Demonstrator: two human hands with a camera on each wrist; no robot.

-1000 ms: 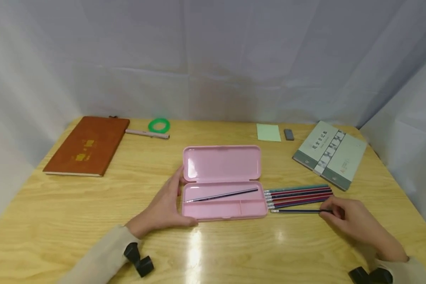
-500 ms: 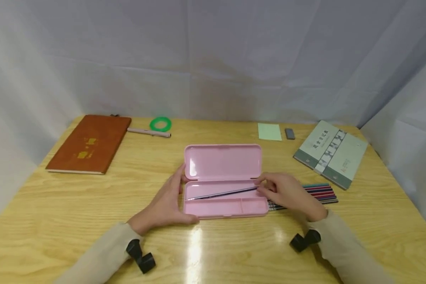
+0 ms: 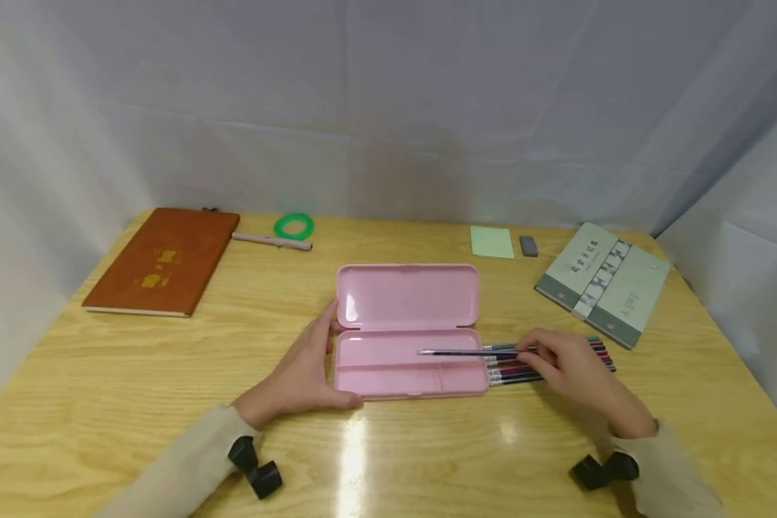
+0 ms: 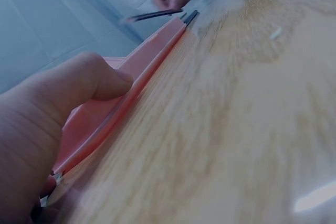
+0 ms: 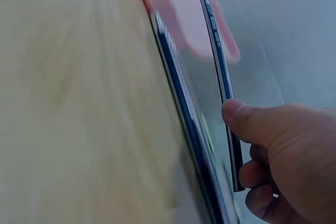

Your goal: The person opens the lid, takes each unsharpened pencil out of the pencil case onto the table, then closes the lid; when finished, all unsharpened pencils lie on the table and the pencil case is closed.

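A pink pencil case (image 3: 388,384) lies with its lid up in mid-table; no pencil rests on its floor. My left hand (image 3: 298,374) holds its left end, thumb at the front edge and fingers behind. In the left wrist view that thumb (image 4: 107,80) lies against the case's rim. My right hand (image 3: 573,370) pinches a dark pencil (image 3: 453,353) near one end. The pencil's eraser end reaches over the case, and in the right wrist view the pencil (image 5: 215,38) is raised above the others. Several pencils (image 3: 508,380) lie in a row right of the case, partly hidden by that hand.
At the left lies a brown notebook (image 3: 168,266), with a pale pen (image 3: 272,241) and a green tape ring (image 3: 294,226) beside it. Behind the case to the right are sticky notes (image 3: 491,242), a grey eraser (image 3: 528,246) and a grey-green notebook (image 3: 605,280).
My right hand let go of one pencil beside the row, moved left to the case, took the pencil lying in it and carried it right. My left hand stayed on the case.
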